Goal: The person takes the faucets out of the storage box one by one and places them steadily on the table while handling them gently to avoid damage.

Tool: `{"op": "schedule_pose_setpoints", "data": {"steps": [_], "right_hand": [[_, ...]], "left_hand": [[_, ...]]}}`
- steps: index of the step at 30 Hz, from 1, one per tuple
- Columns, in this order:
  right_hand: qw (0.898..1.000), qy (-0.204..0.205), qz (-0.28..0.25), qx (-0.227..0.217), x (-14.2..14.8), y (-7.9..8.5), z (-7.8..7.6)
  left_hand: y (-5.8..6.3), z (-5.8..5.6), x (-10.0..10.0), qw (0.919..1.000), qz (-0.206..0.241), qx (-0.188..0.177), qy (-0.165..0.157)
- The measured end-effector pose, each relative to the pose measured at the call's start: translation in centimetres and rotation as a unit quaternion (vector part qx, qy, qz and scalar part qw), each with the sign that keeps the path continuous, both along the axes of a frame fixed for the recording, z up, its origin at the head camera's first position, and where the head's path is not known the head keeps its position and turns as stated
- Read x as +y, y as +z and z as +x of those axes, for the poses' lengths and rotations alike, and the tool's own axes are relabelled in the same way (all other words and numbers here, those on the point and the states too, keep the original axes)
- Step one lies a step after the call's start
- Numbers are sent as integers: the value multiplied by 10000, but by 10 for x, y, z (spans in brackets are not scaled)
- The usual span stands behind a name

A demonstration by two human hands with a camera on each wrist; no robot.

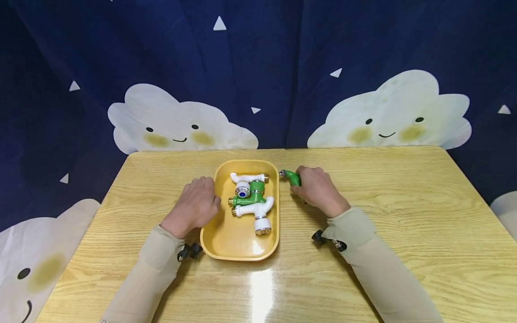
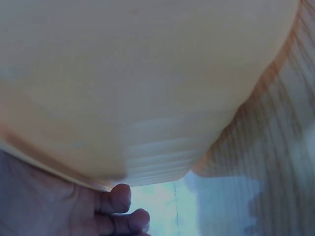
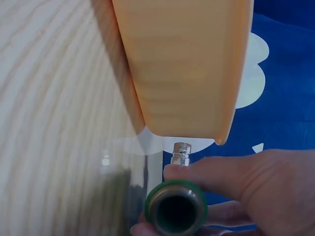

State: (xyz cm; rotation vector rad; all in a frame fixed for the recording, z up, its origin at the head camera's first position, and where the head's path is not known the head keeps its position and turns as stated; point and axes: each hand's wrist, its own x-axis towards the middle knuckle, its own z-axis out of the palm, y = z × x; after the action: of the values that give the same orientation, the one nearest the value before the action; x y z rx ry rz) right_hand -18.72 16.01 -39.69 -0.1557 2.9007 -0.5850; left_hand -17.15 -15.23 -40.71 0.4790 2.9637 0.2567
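Yellow tray (image 1: 226,244) on a wood-grained counter (image 1: 412,206), with three taps lying inside it. Toward the tray's far end lies the upper white tap (image 1: 248,179), its brass-coloured threaded end pointing to the tray's right wall and its ribbed knob bearing a blue centre. Next, nearer the tray's middle, lies the green tap (image 1: 250,200), with a ribbed green knob; its threaded end points to the tray's left wall. Just on the near side of it, the lower white tap (image 1: 255,209) has its threaded end toward the same wall and its knob toward the tray's near end.

Left hand (image 1: 197,202): at the tray's left rim, fingers curled, its grip holding that rim. Right hand (image 1: 318,187): just outside the tray's right side, its grip closed around a second green tap (image 1: 292,177). The metal end of this tap points at the tray's right rim, near its far corner; contact cannot be told. Beyond the tray hangs a dark blue curtain (image 1: 278,54) printed with white clouds and triangles.
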Motion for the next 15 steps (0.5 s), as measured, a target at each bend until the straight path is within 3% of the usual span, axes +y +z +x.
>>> {"op": "schedule_pose_setpoints", "data": {"steps": [15], "right_hand": [[9998, 44, -201, 67, -11, -6, 3]], "left_hand": [[1, 1, 0, 10000, -33, 3, 14]]}}
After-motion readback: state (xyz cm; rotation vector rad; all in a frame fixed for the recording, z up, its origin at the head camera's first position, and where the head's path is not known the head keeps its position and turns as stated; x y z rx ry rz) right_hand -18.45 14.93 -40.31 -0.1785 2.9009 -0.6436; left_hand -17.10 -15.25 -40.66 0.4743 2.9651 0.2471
